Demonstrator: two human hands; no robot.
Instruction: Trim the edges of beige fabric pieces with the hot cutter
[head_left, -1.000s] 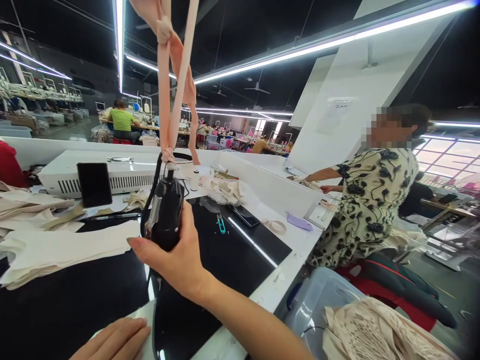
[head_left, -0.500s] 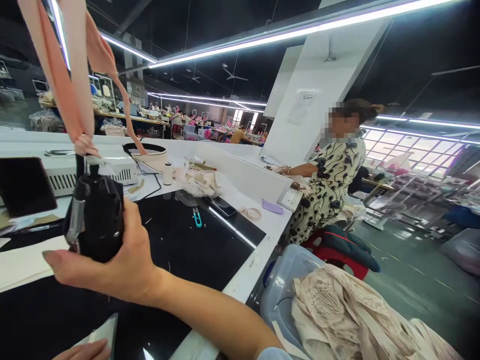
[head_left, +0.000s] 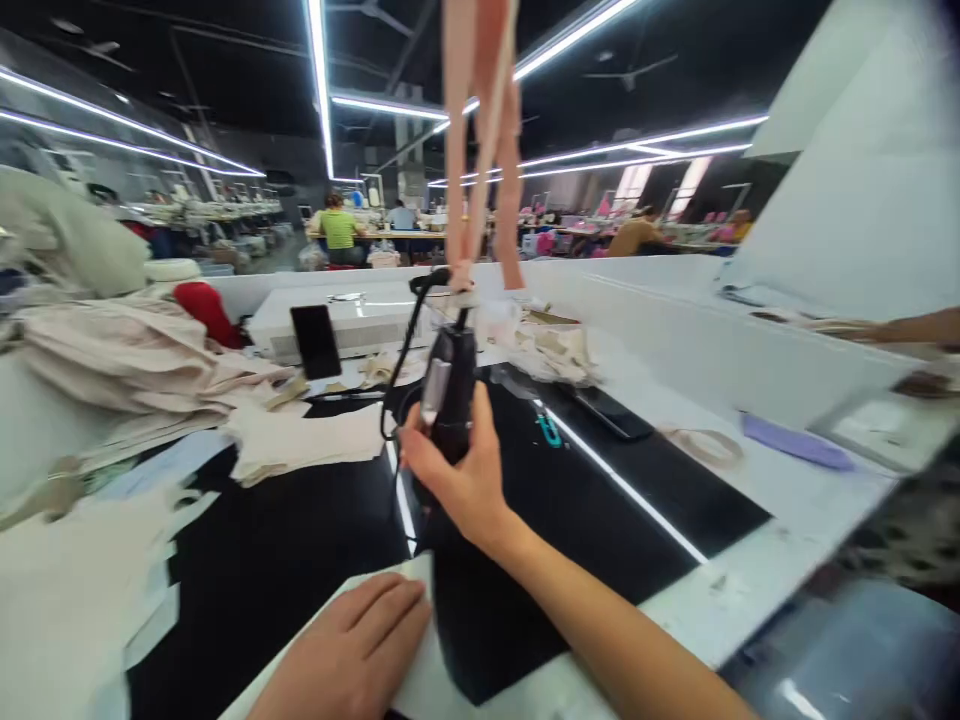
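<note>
Black-topped table [head_left: 300, 560] with cream fabric pieces [head_left: 300, 445], phone [head_left: 606, 412], perhaps teal snips [head_left: 548, 430].

The black handheld tool [head_left: 448, 395] is standing almost upright above the black surface of the bench [head_left: 660, 490], with a silver metal part showing on its left side. The right hand [head_left: 457, 480] is gripping its lower body from behind. A black cable [head_left: 401, 350] is looping out from its top and hanging down on its left. Pink fabric straps [head_left: 480, 140] are hanging from above and meeting the top of the tool. The left hand [head_left: 352, 655] is lying flat on a pale fabric piece [head_left: 420, 680] at the near edge of the bench.
</note>
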